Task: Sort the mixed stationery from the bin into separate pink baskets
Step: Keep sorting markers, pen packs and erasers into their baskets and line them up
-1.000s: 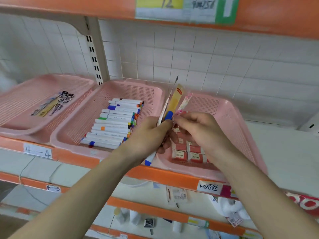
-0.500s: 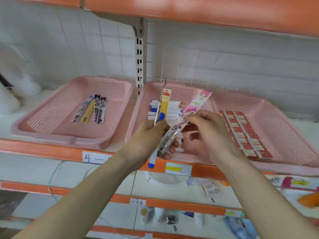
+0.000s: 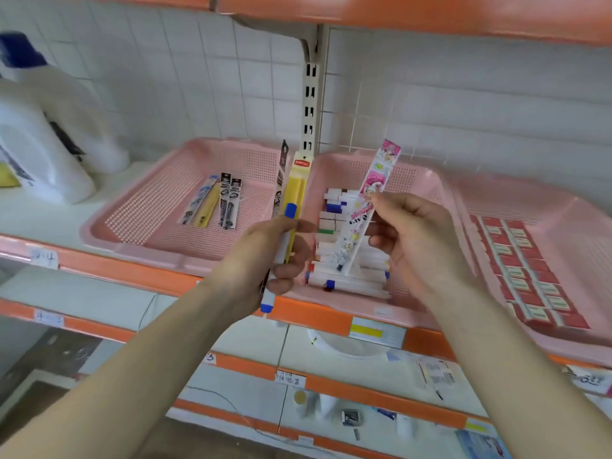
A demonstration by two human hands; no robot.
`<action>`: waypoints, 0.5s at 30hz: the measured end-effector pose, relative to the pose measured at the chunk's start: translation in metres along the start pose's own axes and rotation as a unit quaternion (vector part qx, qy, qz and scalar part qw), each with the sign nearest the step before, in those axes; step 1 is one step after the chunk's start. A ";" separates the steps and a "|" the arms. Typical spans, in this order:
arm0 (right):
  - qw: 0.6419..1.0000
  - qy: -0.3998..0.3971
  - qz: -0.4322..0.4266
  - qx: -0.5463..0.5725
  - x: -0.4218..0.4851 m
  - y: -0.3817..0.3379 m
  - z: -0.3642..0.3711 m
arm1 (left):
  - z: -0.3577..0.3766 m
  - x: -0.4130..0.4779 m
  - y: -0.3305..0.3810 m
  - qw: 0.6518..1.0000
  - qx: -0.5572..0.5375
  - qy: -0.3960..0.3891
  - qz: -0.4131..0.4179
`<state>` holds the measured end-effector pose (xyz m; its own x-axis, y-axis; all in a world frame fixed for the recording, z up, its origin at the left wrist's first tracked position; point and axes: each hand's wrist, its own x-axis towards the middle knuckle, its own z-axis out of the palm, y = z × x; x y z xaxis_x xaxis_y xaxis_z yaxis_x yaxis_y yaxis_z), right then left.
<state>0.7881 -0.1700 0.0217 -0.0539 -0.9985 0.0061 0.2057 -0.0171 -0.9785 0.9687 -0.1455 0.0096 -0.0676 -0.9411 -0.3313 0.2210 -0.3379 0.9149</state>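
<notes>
Three pink baskets stand side by side on the orange-edged shelf. The left basket point(image 3: 139, 210) holds a few refill packets point(image 3: 212, 203). White markers point(image 3: 344, 276) fill the middle basket point(image 3: 417, 180), and rows of red eraser packs point(image 3: 530, 270) lie in the right basket point(image 3: 569, 207). My left hand point(image 3: 265, 260) grips an upright bundle: a yellow packet point(image 3: 299, 183), a dark packet and a blue-capped marker. My right hand point(image 3: 420, 240) pinches a pink-and-white cartoon refill packet point(image 3: 371, 200), tilted over the middle basket.
A large white bottle with a blue cap point(image 3: 36, 127) stands at the far left on the shelf. A slotted shelf upright point(image 3: 310, 94) rises behind the baskets. An orange shelf point(image 3: 397, 14) hangs overhead. Lower shelves point(image 3: 331, 409) carry small items and labels.
My right hand has drawn the pink cartoon packet out of the bundle and away to the right. The view has swung left, bringing the white bottle into sight.
</notes>
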 end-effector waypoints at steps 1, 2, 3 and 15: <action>1.000 -0.009 0.003 -0.009 0.003 0.001 0.003 | -0.003 -0.001 0.002 1.000 -0.011 0.008 0.000; 1.000 -0.018 0.006 -0.015 0.007 0.002 0.006 | -0.005 -0.002 0.004 1.000 -0.022 0.013 0.002; 0.999 -0.028 0.011 -0.019 0.011 0.003 0.009 | -0.009 -0.003 0.006 0.999 -0.029 0.017 0.008; 0.987 -0.108 0.039 -0.111 0.050 0.022 0.063 | -0.070 0.017 0.026 0.996 -0.086 0.009 0.012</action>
<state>0.8511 -0.2235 0.0130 0.1674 -0.9846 -0.0512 -0.0191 0.0487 -0.9986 1.0414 -0.1691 0.0113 -0.0436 -0.9483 -0.3143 0.3867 -0.3061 0.8699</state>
